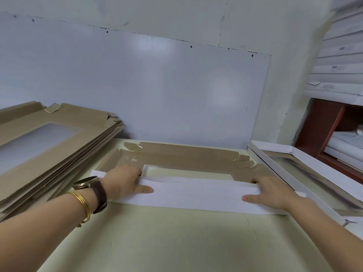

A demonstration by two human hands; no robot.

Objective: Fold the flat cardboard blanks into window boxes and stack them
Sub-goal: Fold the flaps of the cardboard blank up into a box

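Both bare forearms reach forward and inward, the left arm [49,222] from the lower left and the right arm [324,228] from the lower right. The left grip [125,183] lies palm down, its fingers curled over the far edge of the white flap [196,191] and its thumb stretched flat on the near face, pointing right. The right grip [273,195] mirrors it, thumb pointing left. The two are well apart.
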